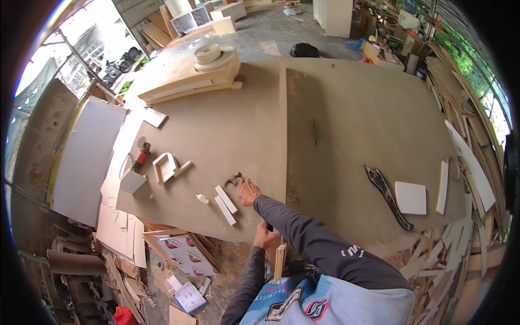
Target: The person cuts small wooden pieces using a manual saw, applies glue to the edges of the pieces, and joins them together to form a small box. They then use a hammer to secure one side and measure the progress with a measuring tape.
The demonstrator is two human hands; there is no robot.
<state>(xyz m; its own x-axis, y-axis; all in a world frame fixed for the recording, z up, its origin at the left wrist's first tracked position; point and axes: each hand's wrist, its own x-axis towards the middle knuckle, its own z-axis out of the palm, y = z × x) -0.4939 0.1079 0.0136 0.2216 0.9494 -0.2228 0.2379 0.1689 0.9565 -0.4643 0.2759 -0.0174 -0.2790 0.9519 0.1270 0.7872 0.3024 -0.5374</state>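
Near the front edge of the large brown board table (216,130), my right hand (248,192) is closed on a claw hammer (235,177), close to its metal head. My left hand (266,237) is closer to my body, at the table edge, with its fingers curled. A bit of something dark shows by those fingers, but I cannot tell what it is. Just beside the left hand, a narrow wooden strip (279,260) stands on end. Two short white-faced strips (226,206) lie left of the hammer, with a small white oval piece (202,199) beyond them.
Further left are an angle grinder (142,154), a white block (132,181) and a curved wooden frame (166,167). Stacked panels (189,89) carry rolls of edging (208,54) at the back. A raised seam (283,124) divides the tabletop. On the right lie a black handsaw (387,195) and white board (410,198).
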